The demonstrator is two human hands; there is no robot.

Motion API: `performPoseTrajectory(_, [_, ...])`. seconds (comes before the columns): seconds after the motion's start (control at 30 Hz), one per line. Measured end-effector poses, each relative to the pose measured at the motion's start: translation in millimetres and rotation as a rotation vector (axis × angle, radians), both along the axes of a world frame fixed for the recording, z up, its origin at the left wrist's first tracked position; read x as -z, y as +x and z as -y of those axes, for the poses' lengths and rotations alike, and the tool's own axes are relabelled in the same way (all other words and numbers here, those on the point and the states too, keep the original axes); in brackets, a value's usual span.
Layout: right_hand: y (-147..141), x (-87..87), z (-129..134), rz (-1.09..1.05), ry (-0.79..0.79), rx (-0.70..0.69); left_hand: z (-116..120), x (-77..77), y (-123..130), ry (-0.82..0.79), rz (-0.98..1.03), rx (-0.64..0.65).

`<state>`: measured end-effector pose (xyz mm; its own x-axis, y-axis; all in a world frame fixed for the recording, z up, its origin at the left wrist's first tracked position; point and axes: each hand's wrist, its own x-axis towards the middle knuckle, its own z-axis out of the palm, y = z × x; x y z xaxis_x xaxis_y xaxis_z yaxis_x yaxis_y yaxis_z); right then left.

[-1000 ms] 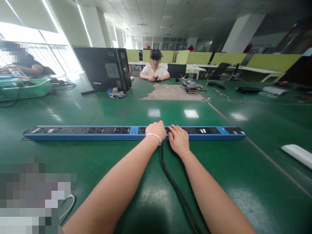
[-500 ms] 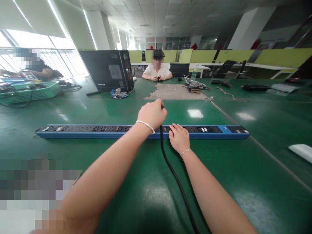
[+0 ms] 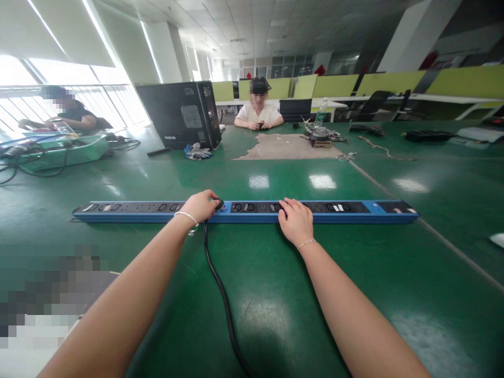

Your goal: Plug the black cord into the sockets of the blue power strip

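And here's the left hand (image 3: pixel 201 205) over the power strip (image 3: pixel 137 216), thumb and fingers pinched on a dark plug (image 3: pixel 219 203) that pokes out to their right. Right there, just beside those fingertips, sits the blue socket (image 3: pixel 224 209), and that's the gap to watch; whether plug and socket touch, I can't tell from here. The left hand is clearly the nearer one. The right hand (image 3: pixel 296 218), fingers loosely spread, rests farther right along the strip, which lies flat on the green table (image 3: pixel 169 181), its long axis running side to side beneath both hands. Look at the near edge: a thick black cord (image 3: pixel 220 283) drops over it and curves towards the wearer between the forearms (its join to the plug is hidden by the hand). Beyond the far edge, a broad band of tabletop reaches to the gloves (image 3: pixel 198 151) and the torn brown patch (image 3: pixel 291 147).
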<state>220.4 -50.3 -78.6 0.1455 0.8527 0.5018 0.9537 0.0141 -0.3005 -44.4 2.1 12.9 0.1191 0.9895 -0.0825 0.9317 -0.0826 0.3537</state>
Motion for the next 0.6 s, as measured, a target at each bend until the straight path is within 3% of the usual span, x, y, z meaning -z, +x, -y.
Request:
performPoseTrajectory(0.4, [0, 1.2, -1, -0.021, 0.051, 0.002, -10, -13.9, 26, 0.070, -0.310, 0.104])
performPoseTrajectory(0.6, [-1, 1.5, -1, -0.038, 0.063, 0.007, -17, -6.6, 32, 0.062, -0.395, 0.121])
